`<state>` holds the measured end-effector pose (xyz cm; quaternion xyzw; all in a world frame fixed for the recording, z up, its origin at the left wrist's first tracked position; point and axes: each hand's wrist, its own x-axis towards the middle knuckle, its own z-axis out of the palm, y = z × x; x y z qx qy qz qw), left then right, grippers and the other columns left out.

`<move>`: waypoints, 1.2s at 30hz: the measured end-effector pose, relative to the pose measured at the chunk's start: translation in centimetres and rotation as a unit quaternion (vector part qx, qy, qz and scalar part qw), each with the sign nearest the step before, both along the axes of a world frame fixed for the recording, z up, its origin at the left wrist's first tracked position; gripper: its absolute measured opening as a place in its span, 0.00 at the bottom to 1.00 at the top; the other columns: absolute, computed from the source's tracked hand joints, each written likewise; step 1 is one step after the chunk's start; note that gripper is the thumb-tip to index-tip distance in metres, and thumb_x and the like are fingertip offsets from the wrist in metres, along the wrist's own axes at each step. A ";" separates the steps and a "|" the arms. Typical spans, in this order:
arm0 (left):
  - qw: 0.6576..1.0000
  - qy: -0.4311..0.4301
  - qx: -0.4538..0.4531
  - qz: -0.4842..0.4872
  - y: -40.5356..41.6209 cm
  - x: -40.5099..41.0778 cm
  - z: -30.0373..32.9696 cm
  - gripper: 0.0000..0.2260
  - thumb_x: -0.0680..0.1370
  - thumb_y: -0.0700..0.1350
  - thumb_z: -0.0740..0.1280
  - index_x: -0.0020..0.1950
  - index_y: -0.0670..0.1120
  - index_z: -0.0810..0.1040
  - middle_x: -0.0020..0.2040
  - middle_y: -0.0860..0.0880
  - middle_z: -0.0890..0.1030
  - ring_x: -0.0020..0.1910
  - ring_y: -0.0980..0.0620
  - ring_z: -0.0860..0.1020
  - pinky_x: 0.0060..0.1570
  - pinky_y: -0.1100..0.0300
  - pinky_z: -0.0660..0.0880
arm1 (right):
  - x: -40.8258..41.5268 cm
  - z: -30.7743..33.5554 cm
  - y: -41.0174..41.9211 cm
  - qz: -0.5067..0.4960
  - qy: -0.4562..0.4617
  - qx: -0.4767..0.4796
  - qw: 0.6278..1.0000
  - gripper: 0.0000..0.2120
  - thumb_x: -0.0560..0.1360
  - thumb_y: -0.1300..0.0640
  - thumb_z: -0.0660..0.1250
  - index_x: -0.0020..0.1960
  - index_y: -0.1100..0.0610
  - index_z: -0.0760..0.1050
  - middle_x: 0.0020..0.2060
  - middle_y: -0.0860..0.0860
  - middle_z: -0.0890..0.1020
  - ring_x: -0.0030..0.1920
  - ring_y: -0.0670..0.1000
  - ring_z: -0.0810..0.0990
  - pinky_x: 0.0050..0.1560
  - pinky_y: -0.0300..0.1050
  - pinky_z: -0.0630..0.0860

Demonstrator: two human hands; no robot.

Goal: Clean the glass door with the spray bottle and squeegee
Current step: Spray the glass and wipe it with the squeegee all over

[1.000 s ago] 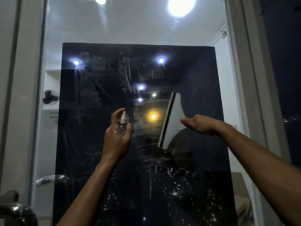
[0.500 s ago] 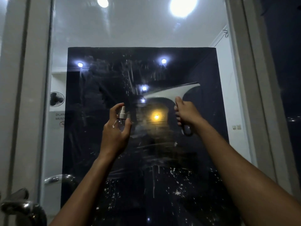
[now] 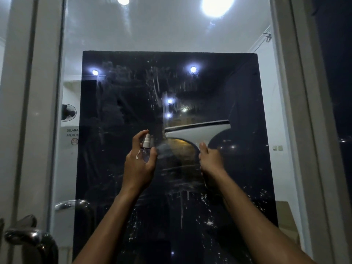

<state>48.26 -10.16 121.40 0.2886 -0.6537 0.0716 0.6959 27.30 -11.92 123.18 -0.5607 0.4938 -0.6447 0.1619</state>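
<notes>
The glass door [image 3: 118,88] fills the view, its dark middle pane streaked and spotted with spray drops and runs. My left hand [image 3: 138,164] holds a small clear spray bottle [image 3: 146,147] with a white nozzle, index finger arched over the top, close to the glass. My right hand [image 3: 210,162] grips the handle of a white squeegee [image 3: 198,131]. Its blade lies almost level against the glass, just right of the bottle. The handle is hidden in my fist.
A metal door handle [image 3: 30,235] sticks out at the lower left, and a second curved handle [image 3: 73,203] shows through the glass. The grey door frame [image 3: 297,111] runs down the right side. A no-smoking sign [image 3: 73,138] is on the left glass.
My right hand turned the squeegee from upright to level, set it against the glass and drew it downward. My left hand with the bottle stayed almost still.
</notes>
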 end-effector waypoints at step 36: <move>0.999 -0.025 0.025 -0.025 1.5 -1.8 -1.8 0.22 0.81 0.46 0.66 0.71 0.63 0.65 0.48 0.66 0.79 0.35 0.56 0.80 0.31 0.65 0.75 | -21.6 3.1 5.4 -0.226 0.472 0.176 0.834 0.46 0.64 0.19 0.42 0.61 0.45 0.81 0.63 0.52 0.82 0.59 0.57 0.79 0.59 0.56 0.76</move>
